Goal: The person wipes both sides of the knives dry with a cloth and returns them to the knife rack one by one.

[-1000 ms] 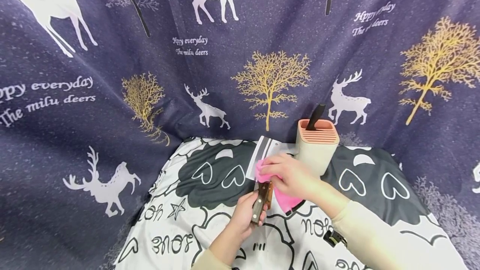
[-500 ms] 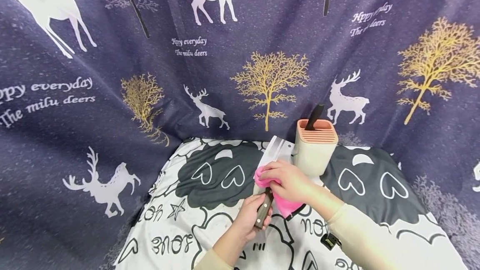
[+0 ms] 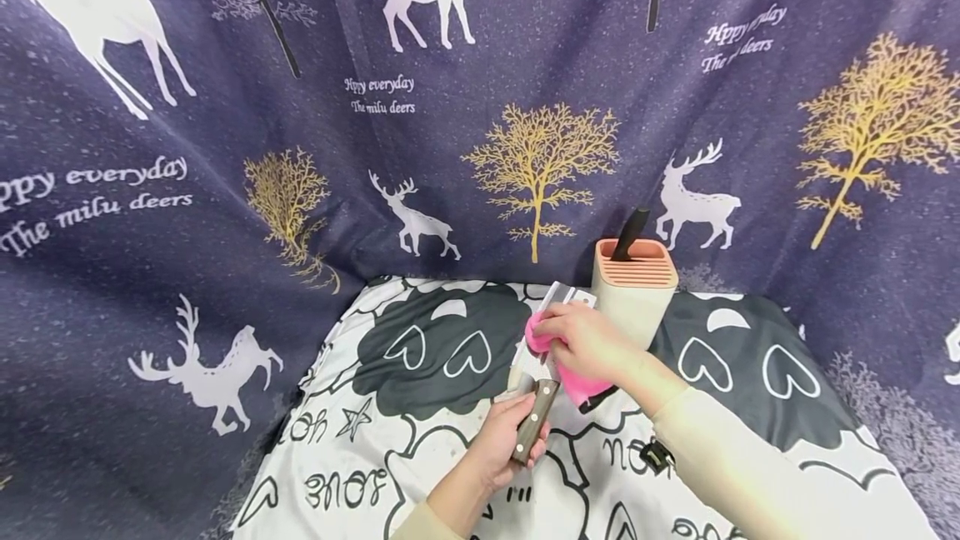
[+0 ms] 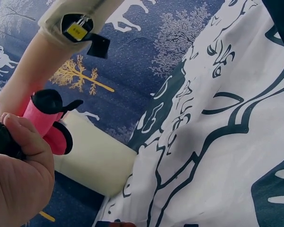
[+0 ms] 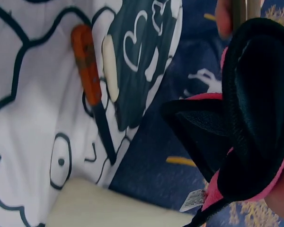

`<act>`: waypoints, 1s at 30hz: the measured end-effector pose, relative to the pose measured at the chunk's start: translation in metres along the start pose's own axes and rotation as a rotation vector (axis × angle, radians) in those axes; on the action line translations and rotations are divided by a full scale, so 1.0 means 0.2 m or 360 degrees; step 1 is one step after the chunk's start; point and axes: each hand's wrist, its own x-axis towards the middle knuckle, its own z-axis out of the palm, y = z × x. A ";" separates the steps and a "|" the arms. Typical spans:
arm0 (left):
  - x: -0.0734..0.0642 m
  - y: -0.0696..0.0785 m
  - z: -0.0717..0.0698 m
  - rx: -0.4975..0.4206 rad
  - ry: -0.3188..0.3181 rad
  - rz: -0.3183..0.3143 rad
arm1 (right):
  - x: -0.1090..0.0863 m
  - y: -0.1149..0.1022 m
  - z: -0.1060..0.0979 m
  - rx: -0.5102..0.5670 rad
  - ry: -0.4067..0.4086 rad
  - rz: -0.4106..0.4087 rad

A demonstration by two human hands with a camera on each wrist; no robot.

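Note:
In the head view, my left hand point(image 3: 504, 444) grips the dark wooden handle point(image 3: 536, 423) of a cleaver, whose wide steel blade point(image 3: 534, 367) points up and away. Across that blade my right hand point(image 3: 588, 342) presses a bunched pink cloth point(image 3: 542, 333), gripping it with curled fingers. Part of the cloth hangs down below the right hand, and it covers the middle of the blade. In the right wrist view the cloth's black trim and dark inner side point(image 5: 262, 99) show close up. The left wrist view catches the left thumb point(image 4: 28, 142) folded over the handle.
Behind the right hand stands a cream knife block point(image 3: 633, 302) with an orange slotted top, holding one black-handled knife point(image 3: 632, 233). An orange-handled knife point(image 5: 86, 64) lies on the patterned sheet beside a cream stick-like thing point(image 5: 110, 68). A dark deer-print curtain point(image 3: 427, 173) hangs behind.
The cleaver and my left hand have shifted a little to the right. My right hand has slid the pink cloth down near the handle, then back up the blade.

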 end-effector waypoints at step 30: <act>-0.08 -0.08 -0.07 0.0045 0.0069 -0.0088 | -0.04 0.17 -0.16 0.0165 0.0336 0.0206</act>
